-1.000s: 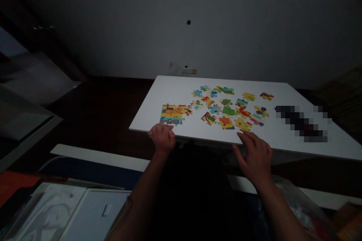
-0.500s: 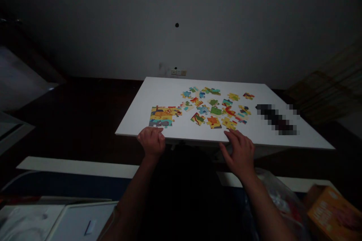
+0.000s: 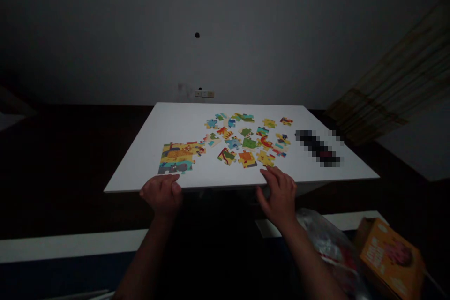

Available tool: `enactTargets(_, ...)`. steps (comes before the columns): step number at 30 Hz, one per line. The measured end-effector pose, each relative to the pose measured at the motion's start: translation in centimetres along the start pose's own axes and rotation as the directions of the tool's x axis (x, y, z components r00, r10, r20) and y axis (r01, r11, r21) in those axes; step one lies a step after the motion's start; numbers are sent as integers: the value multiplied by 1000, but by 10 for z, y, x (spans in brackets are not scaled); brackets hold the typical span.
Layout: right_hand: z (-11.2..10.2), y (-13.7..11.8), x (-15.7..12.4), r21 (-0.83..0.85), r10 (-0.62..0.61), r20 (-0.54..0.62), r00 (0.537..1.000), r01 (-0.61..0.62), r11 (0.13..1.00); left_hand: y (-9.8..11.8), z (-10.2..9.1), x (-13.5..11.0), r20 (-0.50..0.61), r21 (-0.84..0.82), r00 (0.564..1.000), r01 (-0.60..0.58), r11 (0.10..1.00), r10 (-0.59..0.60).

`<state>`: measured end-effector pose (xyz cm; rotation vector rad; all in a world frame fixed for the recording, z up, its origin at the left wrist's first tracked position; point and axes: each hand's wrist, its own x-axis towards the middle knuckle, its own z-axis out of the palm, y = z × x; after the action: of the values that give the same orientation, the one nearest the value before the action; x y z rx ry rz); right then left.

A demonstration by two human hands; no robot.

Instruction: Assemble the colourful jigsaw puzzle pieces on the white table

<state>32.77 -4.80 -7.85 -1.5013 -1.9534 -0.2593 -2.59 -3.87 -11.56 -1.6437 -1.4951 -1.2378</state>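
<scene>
My left hand (image 3: 162,195) is curled into a fist against the near edge of the white table (image 3: 135,161); nothing shows in it. Just beyond it lies a joined block of jigsaw puzzle (image 3: 177,155) with a yellow and teal picture. My right hand (image 3: 281,197) rests at the same edge farther right, thumb and fingers apart and holding nothing. Its fingertips are close to a yellow puzzle piece (image 3: 266,158). An orange piece (image 3: 248,159) and a green and red piece (image 3: 226,155) lie to the left of that. Several more loose pieces (image 3: 249,143) are scattered behind them.
A dark pixelated item (image 3: 318,147) lies on the table's right side. An orange box (image 3: 392,255) and a clear plastic bag (image 3: 325,234) sit at lower right. The wall with a socket strip (image 3: 204,94) stands behind the table, and a striped curtain (image 3: 393,75) hangs at right.
The view has turned to the right, so the table and hands appear farther left. Both hands keep their poses at the table edge, and the puzzle pieces look unmoved on the table.
</scene>
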Motion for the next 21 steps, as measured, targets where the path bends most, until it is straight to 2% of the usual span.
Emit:
enactTargets(3,7,1,-1,-23,2,-31,1000,-3,1000,-3,1,0,21,3,1000,-21,1000,21)
enactTargets(9,17,4,-2,-49,-1,-73,997,-3,999,-5,1,0,75,22,996,55,998,-57)
enactTargets(14,14,3,-2,-53,21,-34,999,-23,998,-9,4,-3,3,31,1000,-28,999,28)
enactTargets(21,22,5,0,-65,32,-83,996,-37,997,-9,8,-5,-2,54,999,35,998,-35)
